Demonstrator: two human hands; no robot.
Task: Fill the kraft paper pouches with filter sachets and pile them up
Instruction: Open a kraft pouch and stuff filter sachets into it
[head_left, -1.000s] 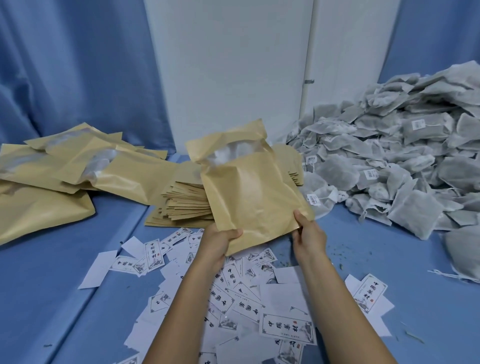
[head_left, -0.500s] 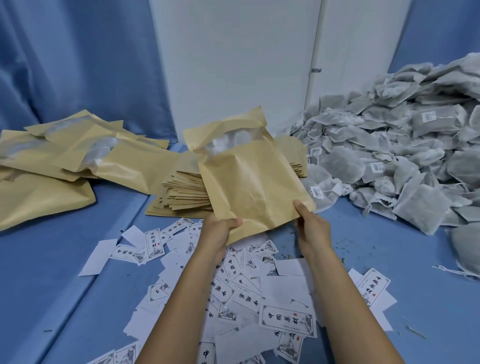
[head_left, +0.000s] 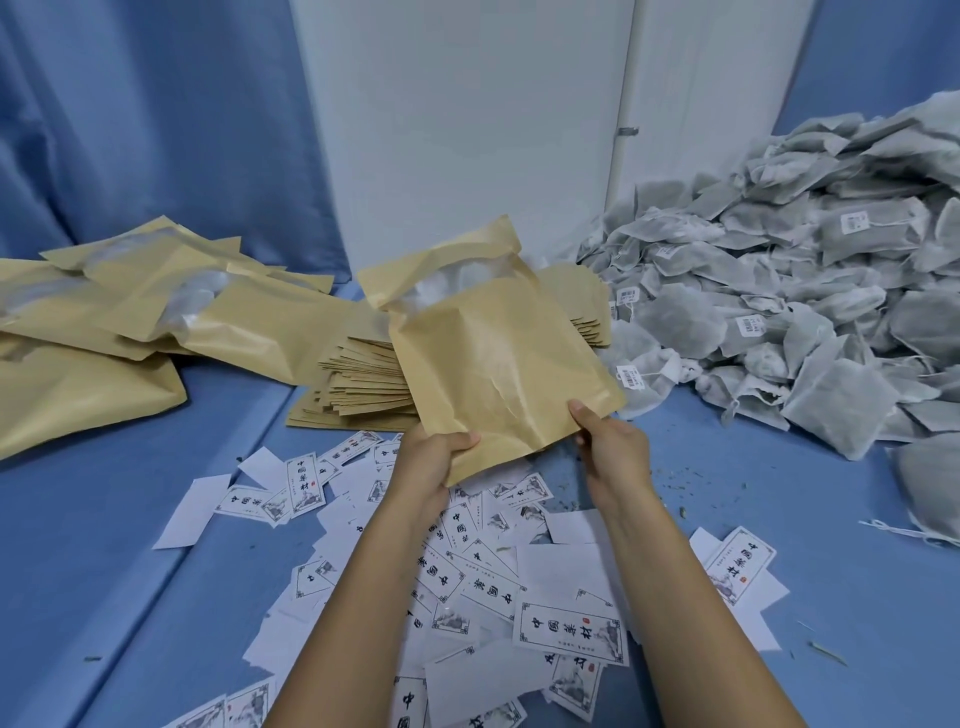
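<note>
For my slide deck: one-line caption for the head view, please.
Left hand and right hand hold a kraft pouch by its lower edge, filter sachets heaped at right.

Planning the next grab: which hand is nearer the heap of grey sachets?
Right. The right hand grips the pouch just left of the sachet heap; the left hand grips its other bottom corner, farther off.

Both hands are holding one kraft pouch upright by its lower corners: left hand, right hand. Flat pouch stack is lying behind it, filled pouches are piling at left, filter sachets heaping at right. Printed labels are lying scattered on blue surface.
</note>
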